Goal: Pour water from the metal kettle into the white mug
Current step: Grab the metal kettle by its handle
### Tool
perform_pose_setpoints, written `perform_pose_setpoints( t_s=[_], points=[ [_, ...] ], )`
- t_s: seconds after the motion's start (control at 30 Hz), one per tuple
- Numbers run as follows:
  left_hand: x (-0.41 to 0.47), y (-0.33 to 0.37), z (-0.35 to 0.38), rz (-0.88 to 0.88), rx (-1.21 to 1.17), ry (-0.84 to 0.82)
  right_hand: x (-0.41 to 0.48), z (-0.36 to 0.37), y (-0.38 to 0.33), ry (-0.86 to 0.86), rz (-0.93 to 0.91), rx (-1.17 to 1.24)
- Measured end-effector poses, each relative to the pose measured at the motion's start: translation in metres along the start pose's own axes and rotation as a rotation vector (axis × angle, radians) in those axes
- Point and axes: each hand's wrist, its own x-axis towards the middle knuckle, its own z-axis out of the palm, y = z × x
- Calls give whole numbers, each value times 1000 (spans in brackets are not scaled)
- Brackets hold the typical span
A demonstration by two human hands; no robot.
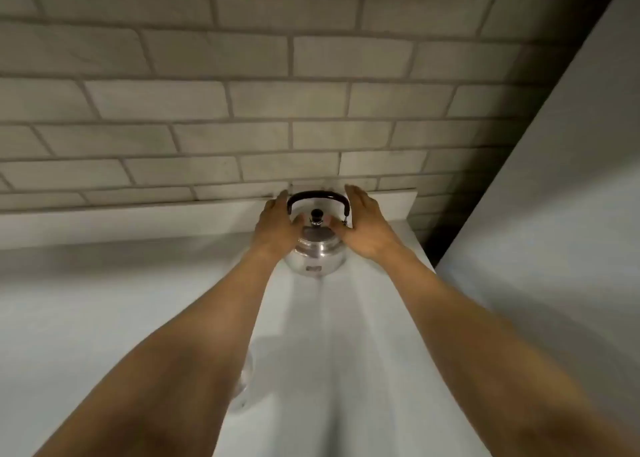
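The kettle is flanked by open hands on the surface: left hand at its left, right hand at its right; contact cannot be told.

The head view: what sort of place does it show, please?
Probably a kitchen, though little is in view. A metal kettle stands on a pale counter against a brick-pattern wall, with the left hand and right hand on either side of it.
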Motion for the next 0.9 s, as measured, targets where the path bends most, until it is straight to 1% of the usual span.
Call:
perform_pose_setpoints(
  t_s=[0.07, 0.13, 0.2, 0.27, 0.33, 0.47, 0.63, 0.73, 0.9],
  points=[
    [10, 2, 4, 11, -36, 17, 19, -1, 4, -21, -62, -7],
    [14, 0, 2, 6, -55, 69, 34, 1, 4, -66, -127, -2],
    [18, -3, 1, 8, -23, 103, 45, 7, 5, -113, -184, 43],
    [19, -4, -2, 27, 24, 112, 54, 10, 9, -107, -247, 69],
    [19, -4, -3, 34, 55, 114, 59, 10, 11, -83, -232, 96],
    [10, -2, -9, 53, 113, 81, 57, 3, 5, -107, -200, 154],
    [-18, 8, -26, 49, 130, 77, 36, -10, -3, -118, -234, 143],
    [-49, 19, -34, 82, 87, 104, 11, -21, -17, -66, -234, 143],
    [-106, 28, -46, 192, 10, 144, -41, -40, -42, 108, -260, 28]
  ],
)
